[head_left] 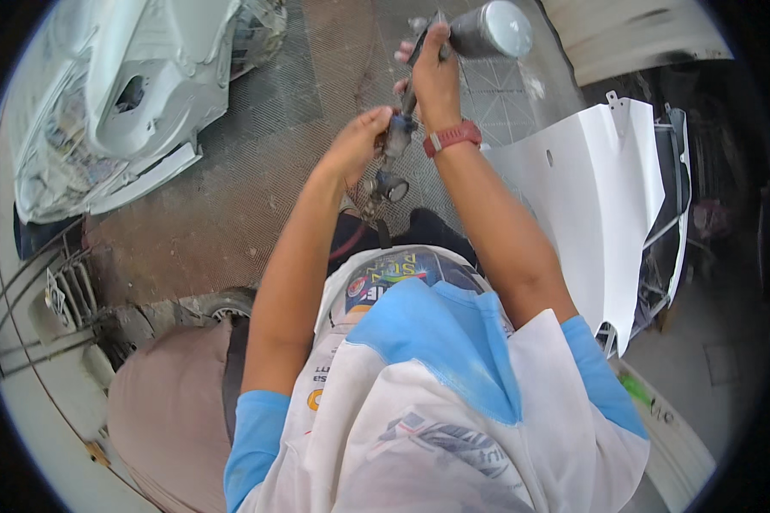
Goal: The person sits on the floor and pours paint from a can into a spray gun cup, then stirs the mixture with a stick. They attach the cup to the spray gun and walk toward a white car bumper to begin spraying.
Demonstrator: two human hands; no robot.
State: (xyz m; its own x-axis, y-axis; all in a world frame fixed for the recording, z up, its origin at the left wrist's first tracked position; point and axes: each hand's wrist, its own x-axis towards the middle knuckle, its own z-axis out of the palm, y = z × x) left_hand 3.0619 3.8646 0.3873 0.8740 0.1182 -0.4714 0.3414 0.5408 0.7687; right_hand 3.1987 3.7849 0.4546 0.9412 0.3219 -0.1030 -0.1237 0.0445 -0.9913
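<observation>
My right hand (pixel 437 84) is wrapped round the grip of a spray gun (pixel 409 103), below a red wristband on that wrist. The gun's cup (pixel 493 31), silvery grey with a pale round end, sticks out to the right above the hand. Close on the left, my left hand (pixel 357 144) pinches the grey fitting (pixel 398 135) at the lower end of the grip. Below that fitting hangs a small round pressure gauge (pixel 391 186). The gun's nozzle is partly hidden by my right fingers.
On the right a white car fender panel (pixel 577 192) rests on a metal stand. White body panels (pixel 158 98) lie at the upper left, with paper masking. A brownish covered object (pixel 169 402) and a wheel (pixel 229 304) are at the lower left.
</observation>
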